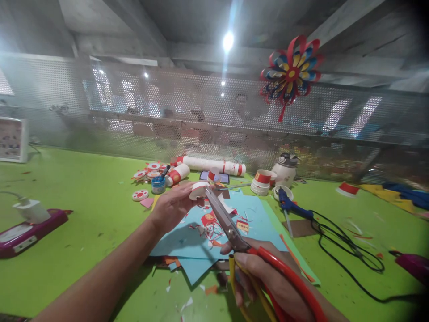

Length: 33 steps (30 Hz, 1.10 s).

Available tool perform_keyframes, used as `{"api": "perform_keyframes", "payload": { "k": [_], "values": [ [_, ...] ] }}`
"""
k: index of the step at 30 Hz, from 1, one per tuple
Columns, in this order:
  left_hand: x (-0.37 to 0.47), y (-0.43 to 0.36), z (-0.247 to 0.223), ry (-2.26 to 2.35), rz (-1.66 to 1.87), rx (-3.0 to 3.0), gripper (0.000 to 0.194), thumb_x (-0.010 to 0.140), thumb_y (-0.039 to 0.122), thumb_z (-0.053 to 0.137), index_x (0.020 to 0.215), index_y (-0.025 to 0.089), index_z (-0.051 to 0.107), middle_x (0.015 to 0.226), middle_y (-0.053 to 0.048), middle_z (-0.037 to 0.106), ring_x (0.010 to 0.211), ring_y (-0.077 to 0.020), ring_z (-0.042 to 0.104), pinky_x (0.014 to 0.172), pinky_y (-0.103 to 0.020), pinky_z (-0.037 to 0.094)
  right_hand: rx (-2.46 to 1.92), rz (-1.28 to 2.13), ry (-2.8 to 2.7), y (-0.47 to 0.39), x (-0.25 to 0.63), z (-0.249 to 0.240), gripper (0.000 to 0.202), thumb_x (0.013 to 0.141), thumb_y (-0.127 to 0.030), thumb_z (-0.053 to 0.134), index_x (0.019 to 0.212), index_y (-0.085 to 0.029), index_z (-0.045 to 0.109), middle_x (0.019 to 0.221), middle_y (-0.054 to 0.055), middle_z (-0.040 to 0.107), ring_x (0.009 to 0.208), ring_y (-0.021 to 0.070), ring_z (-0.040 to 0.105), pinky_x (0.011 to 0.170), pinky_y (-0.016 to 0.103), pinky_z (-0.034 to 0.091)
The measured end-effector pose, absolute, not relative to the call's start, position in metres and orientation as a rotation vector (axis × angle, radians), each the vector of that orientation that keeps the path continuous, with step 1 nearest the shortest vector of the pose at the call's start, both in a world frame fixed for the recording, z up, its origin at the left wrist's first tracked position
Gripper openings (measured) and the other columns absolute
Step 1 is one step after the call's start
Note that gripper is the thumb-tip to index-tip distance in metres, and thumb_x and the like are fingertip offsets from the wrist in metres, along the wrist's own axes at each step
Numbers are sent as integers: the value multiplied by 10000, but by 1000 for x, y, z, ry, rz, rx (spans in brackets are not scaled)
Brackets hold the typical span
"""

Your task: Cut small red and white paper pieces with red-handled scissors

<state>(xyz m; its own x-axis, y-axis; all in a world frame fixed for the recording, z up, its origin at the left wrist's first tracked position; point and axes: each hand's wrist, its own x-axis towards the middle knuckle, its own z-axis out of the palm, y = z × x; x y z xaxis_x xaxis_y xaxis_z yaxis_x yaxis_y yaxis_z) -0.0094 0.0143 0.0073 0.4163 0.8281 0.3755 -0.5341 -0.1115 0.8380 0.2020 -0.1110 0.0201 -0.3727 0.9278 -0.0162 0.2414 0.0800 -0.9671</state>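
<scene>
My left hand (170, 206) holds up a cut white paper cup piece (199, 190) with a red edge, pinched between its fingers. My right hand (268, 268) is wrapped round the handles of a large pair of scissors (223, 214); red and yellow coverings show on the handles. The blades point up and left, and their tips overlap the right side of the cup piece in view. I cannot tell whether they touch it. Beneath both hands, light blue paper sheets (264, 223) carry red and white paper scraps (212, 230).
Behind the hands are paper cups (262, 181), a long cup tube (211, 164), a blue jar (158, 184) and a phone (219, 178). To the right, a blue glue gun (295, 206) trails a black cord. A purple power strip (33, 232) lies left on the green table (90, 192).
</scene>
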Motion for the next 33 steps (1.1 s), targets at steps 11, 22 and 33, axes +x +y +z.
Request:
{"api": "perform_keyframes", "payload": {
  "k": [11, 22, 33],
  "values": [
    [-8, 14, 8, 294, 1191, 1227, 308, 836, 205, 456, 1045, 92, 653, 1150, -176, 614, 1075, -314, 538, 848, -443, 426, -1132, 1367, -1624, -104, 201, 2, 386, 928, -334, 362, 632, -187, 562, 534, -23, 516, 545, 137, 565, 574, 244, 475],
    [-9, 14, 7, 338, 1189, 1217, 305, 830, 218, 474, 1043, 101, 659, 1127, -163, 634, 1065, -311, 550, 847, -425, 429, -1181, 1333, -1627, -105, 196, 14, 321, 890, -278, 389, 612, -201, 529, 572, -11, 533, 524, 142, 545, 539, 246, 448],
    [-9, 15, 8, 326, 1183, 1200, 307, 815, 187, 475, 1048, 103, 656, 1103, -153, 645, 1059, -316, 548, 917, -491, 389, -1095, 1447, -1429, -107, 195, 0, 241, 915, -260, 398, 730, -195, 538, 654, -18, 545, 515, 118, 503, 534, 239, 436]
  ]
}}
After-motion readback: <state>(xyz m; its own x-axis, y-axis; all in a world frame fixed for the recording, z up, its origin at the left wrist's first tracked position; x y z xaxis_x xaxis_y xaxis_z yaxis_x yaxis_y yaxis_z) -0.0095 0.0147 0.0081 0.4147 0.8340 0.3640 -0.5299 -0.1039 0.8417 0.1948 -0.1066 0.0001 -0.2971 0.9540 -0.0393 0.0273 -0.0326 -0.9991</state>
